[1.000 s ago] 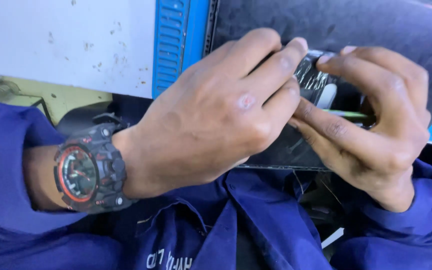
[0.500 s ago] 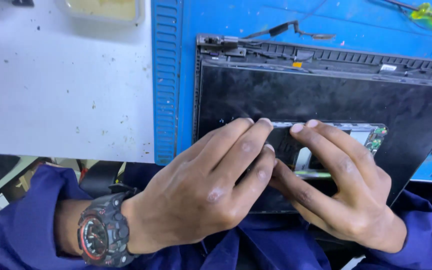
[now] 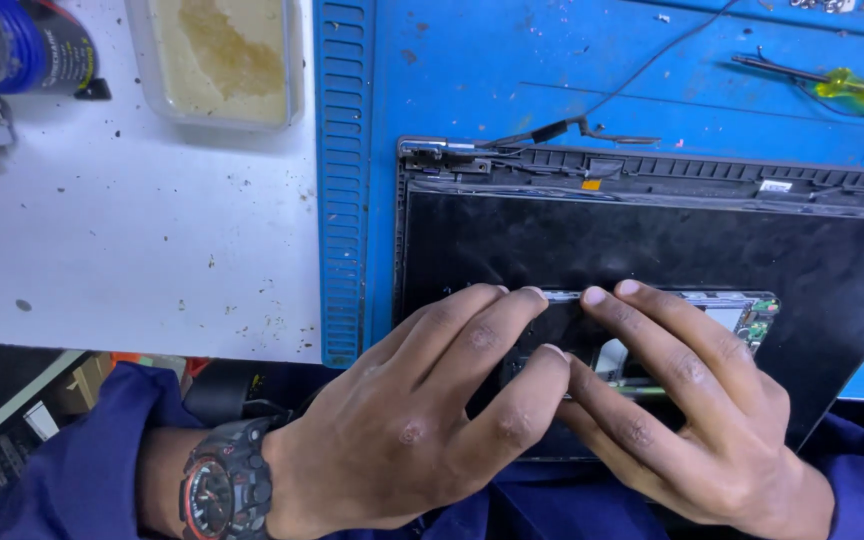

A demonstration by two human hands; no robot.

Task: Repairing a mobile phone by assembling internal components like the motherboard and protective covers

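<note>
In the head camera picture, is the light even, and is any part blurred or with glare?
Head view: light is even and soft. The left hand and right hand look sharp. A faint sheen lies on the black panel. The yellow screwdriver is slightly soft near the edge.

Blue sleeves (image 3: 82,450), black-red wristwatch (image 3: 224,492)

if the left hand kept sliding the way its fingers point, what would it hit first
Probably the hinge strip along the dark panel's far edge; the left hand has only bare panel before it, though depth is unclear.
</note>
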